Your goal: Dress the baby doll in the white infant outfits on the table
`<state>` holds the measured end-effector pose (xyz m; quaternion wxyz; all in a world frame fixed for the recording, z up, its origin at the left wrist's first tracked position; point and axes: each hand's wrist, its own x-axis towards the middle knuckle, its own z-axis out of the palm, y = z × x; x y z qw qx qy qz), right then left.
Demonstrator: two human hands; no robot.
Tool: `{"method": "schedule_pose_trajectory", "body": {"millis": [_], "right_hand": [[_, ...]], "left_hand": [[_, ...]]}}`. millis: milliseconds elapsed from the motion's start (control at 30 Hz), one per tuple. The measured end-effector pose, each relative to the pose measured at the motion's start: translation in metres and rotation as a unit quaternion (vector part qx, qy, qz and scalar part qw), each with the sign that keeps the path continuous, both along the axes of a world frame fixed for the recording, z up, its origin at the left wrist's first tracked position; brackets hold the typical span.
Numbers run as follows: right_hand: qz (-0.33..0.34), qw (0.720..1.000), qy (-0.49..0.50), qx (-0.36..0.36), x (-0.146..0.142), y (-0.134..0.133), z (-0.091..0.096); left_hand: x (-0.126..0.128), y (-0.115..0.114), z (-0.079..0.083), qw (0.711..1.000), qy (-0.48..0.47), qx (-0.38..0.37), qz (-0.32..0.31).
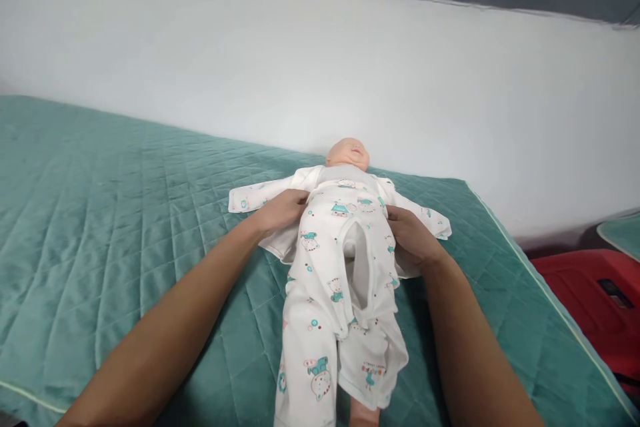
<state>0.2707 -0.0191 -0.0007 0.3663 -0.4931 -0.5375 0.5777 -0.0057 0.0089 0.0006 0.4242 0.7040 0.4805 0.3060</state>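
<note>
A baby doll (348, 152) lies on its back on a green quilted cover, its head toward the wall. White printed baby pants (315, 273) with an open crotch cover its belly and legs, and a bare foot end shows below the right-hand leg. Beneath them is a matching long-sleeved baby top (267, 195), its sleeves spread to both sides. My left hand (285, 210) is closed on the pants' waist at the left side. On the opposite side, my right hand (411, 235) grips the waist edge, its fingertips partly hidden by the cloth.
The green quilted cover (125, 213) spreads across the bed, with its piped edge slanting down at the right. A white wall (320, 67) rises directly behind the doll's head. Beyond the right edge sits a red plastic object (585, 293).
</note>
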Motion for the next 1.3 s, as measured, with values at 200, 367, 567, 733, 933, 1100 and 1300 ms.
{"method": "schedule_pose_trajectory", "body": {"millis": [200, 367, 567, 733, 933, 1100, 1300], "right_hand": [[-0.031, 0.996, 0.077, -0.033, 0.002, 0.0, -0.005], [-0.015, 0.993, 0.114, -0.011, 0.005, 0.005, -0.013], [0.002, 0.993, 0.116, -0.014, 0.005, 0.007, -0.017], [0.016, 0.996, 0.09, 0.015, -0.001, 0.003, -0.013], [-0.012, 0.998, -0.031, 0.056, -0.002, 0.002, -0.005], [-0.03, 0.994, -0.089, 0.061, -0.001, 0.002, -0.001], [-0.009, 0.996, -0.067, 0.05, -0.004, -0.001, 0.006]], "left_hand": [[0.004, -0.008, -0.007, 0.962, -0.226, -0.15, 0.017], [0.005, -0.012, 0.001, 0.929, -0.288, -0.227, 0.051], [0.008, -0.014, 0.004, 0.919, -0.31, -0.231, 0.074], [0.011, -0.016, 0.004, 0.923, -0.309, -0.221, 0.066], [0.015, -0.015, -0.001, 0.923, -0.306, -0.224, 0.062], [0.01, -0.015, -0.003, 0.951, -0.249, -0.183, 0.002], [0.002, -0.018, 0.006, 0.977, -0.165, -0.128, -0.036]]}}
